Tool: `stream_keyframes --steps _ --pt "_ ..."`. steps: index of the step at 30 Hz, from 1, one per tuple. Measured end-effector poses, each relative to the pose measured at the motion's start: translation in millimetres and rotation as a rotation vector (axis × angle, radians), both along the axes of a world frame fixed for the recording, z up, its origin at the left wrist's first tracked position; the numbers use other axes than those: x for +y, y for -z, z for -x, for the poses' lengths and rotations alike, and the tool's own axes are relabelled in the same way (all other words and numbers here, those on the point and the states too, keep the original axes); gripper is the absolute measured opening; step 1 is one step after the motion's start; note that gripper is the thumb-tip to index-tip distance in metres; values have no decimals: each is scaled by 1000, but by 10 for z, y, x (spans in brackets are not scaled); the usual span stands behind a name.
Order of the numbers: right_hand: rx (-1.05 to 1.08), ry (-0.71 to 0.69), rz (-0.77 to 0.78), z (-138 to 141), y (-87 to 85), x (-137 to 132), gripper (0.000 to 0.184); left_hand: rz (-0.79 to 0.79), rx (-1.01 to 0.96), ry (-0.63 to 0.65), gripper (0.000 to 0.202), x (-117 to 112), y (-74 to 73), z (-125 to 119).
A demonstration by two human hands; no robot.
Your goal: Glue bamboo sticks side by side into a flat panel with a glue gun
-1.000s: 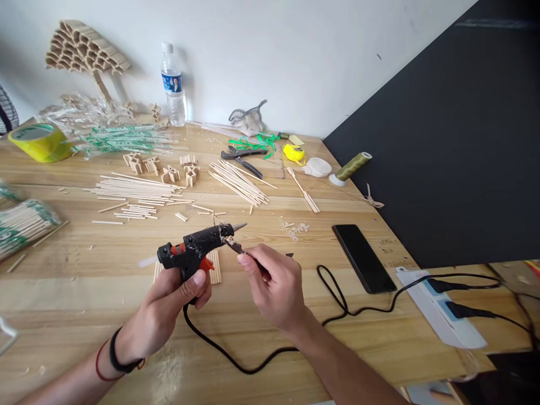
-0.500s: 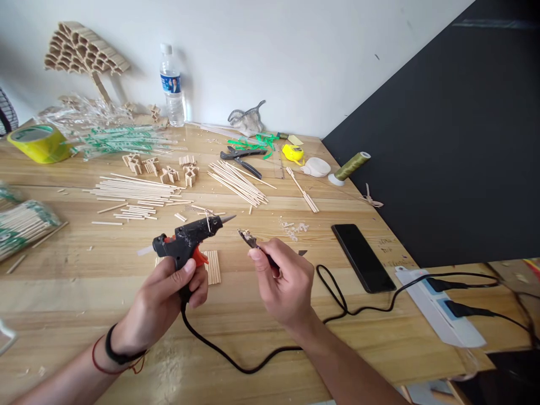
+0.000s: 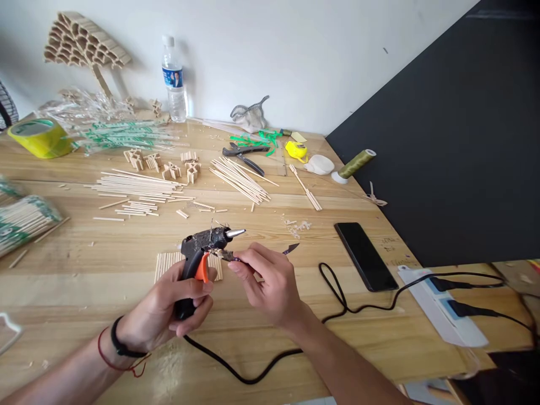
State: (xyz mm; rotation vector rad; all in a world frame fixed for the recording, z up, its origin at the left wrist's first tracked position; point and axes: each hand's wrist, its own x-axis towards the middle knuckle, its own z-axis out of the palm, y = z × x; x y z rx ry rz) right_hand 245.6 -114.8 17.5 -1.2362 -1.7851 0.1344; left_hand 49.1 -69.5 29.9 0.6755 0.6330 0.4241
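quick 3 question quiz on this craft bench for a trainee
1. True or false: the left hand grips the glue gun by its handle.
2. Which lies on the table to the right of the right hand? A) water bottle B) black phone C) yellow tape roll
3. Fill in: the thin tool in the right hand has its tip at the ____.
Key: 1 true; 2 B; 3 glue gun.
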Motion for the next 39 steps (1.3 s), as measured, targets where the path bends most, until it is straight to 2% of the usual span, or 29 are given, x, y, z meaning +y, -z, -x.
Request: stream_keyframes --steps 7,13,24,30,36,39 --pt "-2 14 15 -12 10 -9 22 -3 84 62 37 -5 26 -2" --pt "13 23 30 -30 -25 -11 22 -64 121 190 38 30 16 -7" --pt "35 33 -9 -55 -70 -26 20 -188 160 265 25 87 81 111" --pt "37 54 -29 -54 -63 -33 18 -217 162 271 14 103 142 167" --pt "44 92 -28 -56 -56 -23 16 -480 216 182 20 164 119 149" --pt "71 133 -40 -78 -68 -15 15 -472 252 122 22 173 101 156"
